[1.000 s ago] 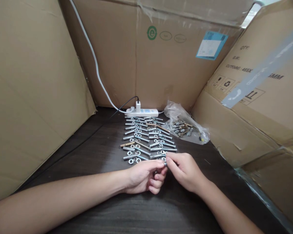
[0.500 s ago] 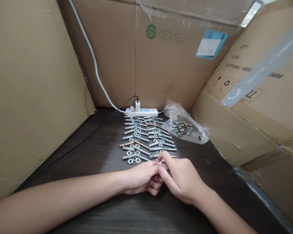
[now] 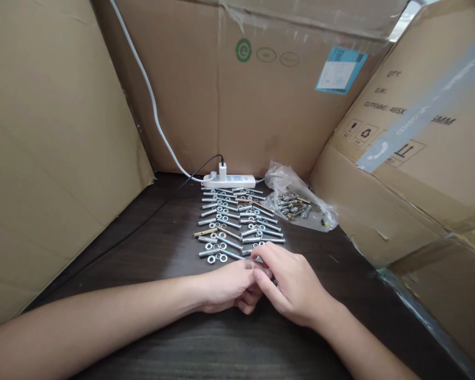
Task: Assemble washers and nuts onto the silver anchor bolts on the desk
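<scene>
My left hand (image 3: 235, 285) and my right hand (image 3: 291, 282) meet just in front of the laid-out hardware, fingers closed against each other. Whatever sits between the fingertips is mostly hidden; only a small dark bit shows beneath my right fingers. Beyond them, two columns of metal sleeves and bolts lie in rows on the dark table, with nuts and washers beside them. The nearest left row has a silver sleeve (image 3: 209, 253), a hex nut (image 3: 211, 259) and a flat washer (image 3: 224, 258). A brass-coloured sleeve (image 3: 205, 233) lies farther up. My right hand partly covers the nearest right row.
A clear plastic bag (image 3: 287, 182) holding several bolts (image 3: 295, 205) lies at the back right. Behind the rows stands a white power strip (image 3: 247, 182) with a plugged-in charger (image 3: 222, 171) and a black cable (image 3: 142, 224). Cardboard boxes (image 3: 182, 79) wall in the table.
My right fingers have shifted slightly over my left fingertips, and both hands stay together. The laid-out hardware is unmoved; the view has shifted a little.
</scene>
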Available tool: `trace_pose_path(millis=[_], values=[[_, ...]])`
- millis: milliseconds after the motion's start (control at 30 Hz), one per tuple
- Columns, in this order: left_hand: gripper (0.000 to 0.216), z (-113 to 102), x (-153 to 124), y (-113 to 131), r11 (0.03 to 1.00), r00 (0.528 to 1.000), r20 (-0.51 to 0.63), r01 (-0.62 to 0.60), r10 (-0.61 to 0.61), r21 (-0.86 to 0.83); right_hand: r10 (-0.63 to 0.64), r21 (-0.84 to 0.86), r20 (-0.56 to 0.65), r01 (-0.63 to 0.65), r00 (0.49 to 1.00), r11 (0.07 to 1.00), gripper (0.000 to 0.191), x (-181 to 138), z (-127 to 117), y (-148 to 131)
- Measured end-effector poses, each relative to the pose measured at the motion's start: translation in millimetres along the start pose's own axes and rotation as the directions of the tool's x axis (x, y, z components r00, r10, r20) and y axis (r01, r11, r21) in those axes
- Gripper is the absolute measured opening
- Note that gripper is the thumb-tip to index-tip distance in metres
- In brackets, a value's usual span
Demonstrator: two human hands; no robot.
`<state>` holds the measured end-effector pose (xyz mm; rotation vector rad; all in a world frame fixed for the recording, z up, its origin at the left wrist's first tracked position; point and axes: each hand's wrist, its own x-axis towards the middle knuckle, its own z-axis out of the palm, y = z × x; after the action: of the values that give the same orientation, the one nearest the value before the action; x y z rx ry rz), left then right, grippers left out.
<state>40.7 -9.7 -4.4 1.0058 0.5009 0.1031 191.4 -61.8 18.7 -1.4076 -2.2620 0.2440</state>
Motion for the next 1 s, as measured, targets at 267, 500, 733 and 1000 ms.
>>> trace_pose_path(millis=[267, 500, 733, 1000], values=[[0.02, 5.2, -7.6, 16.9, 0.762, 0.956, -0.164, -0.085, 0.245, 0.642, 0.121, 0.11, -0.142, -0.106, 0.982, 0.988, 0.014, 2.7, -15.7, 43.2], [0.019, -6.0, 24.8, 51.3, 0.109, 0.883, -0.111, 0.069, 0.456, 0.992, 0.305, 0.094, -0.313, -0.291, 0.899, 0.952, 0.023, 2.3, -12.3, 110.9], [0.02, -14.0, 95.9, 82.8, -0.12, 0.869, -0.105, 0.184, 0.483, 0.975, 0.361, 0.005, -0.32, -0.379, 0.876, 0.925, 0.043, -1.2, -5.4, 146.5], [0.019, -5.9, 134.4, 89.1, -0.204, 0.91, -0.125, 0.219, 0.395, 0.954, 0.395, -0.058, -0.336, -0.437, 0.855, 0.898, 0.042, -2.0, -2.3, 158.5]])
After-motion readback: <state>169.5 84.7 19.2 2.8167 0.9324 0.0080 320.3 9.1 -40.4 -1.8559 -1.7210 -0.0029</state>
